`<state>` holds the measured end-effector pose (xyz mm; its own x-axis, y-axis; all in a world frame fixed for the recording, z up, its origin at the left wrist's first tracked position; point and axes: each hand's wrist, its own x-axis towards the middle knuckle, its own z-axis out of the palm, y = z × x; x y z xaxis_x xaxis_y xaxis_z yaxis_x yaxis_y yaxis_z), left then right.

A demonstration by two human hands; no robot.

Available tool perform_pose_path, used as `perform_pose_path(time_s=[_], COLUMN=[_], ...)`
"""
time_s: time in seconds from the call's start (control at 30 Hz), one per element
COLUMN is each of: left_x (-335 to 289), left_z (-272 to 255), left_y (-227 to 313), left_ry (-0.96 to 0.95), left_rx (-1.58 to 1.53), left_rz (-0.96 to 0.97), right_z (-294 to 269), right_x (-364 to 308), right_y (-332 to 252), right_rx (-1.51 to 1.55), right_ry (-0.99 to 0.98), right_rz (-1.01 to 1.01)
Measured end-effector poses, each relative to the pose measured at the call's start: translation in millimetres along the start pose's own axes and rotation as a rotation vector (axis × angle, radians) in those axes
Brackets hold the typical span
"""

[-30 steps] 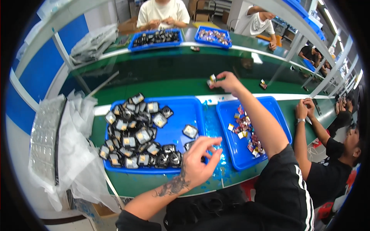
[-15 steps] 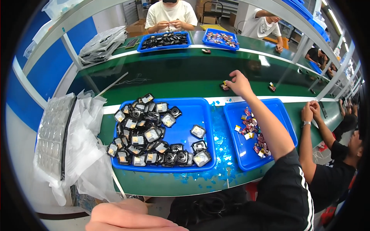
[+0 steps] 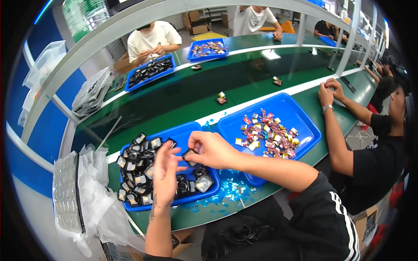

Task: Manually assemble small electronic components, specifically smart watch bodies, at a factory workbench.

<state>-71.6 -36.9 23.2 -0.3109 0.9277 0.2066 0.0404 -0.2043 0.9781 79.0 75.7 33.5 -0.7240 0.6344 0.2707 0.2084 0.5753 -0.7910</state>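
My right hand (image 3: 213, 150) pinches a small square black-framed casing (image 3: 190, 157) between thumb and fingertips, over the right part of the left blue tray (image 3: 183, 130). Facing it, my left hand (image 3: 165, 172) is open, its fingers spread and slightly blurred, close to the casing but apart from it. Beneath and around the left hand, several black casings (image 3: 140, 179) with pale square faces are heaped in that tray. My right forearm crosses the near part of the right blue tray (image 3: 300, 117), where small reddish circuit pieces (image 3: 272, 137) with yellow and white parts lie in a pile.
Blue film scraps (image 3: 233, 191) litter the table between the trays. Beyond runs a green belt (image 3: 174, 102) carrying a circuit piece (image 3: 222, 98). Stacked clear trays (image 3: 67, 191) and plastic wrap (image 3: 98, 191) stand left. A co-worker's hands (image 3: 328, 92) are to the right; others sit across.
My right hand has come back from the belt, leaving a circuit piece there, and now holds a casing. My left hand has risen from the lower edge to the left tray. The view has turned right.
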Motion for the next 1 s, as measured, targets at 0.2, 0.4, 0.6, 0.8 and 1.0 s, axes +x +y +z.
perform_pose_path(time_s=[0.2,0.4,0.6,0.8,1.0], left_x=[-3,11,7,-1,1], left_z=[50,56,55,51,55], left_y=[2,-5,-15,-15,-23], left_ry=[-0.185,-0.187,-0.186,-0.192,-0.396], left_rx=[-0.319,-0.49,-0.467,-0.461,-0.136], left_rz=[-0.224,-0.384,-0.434,-0.462,-0.188], right_z=[-25,-114,-125,-115,-76], right_x=[-39,-95,-114,-116,-103], right_y=[0,66,89,73,19], right_rx=[0.143,-0.568,-0.641,-0.021,0.468], right_ry=[0.1,0.445,0.171,0.485,0.34], right_rz=[0.043,0.173,0.318,0.336,0.247])
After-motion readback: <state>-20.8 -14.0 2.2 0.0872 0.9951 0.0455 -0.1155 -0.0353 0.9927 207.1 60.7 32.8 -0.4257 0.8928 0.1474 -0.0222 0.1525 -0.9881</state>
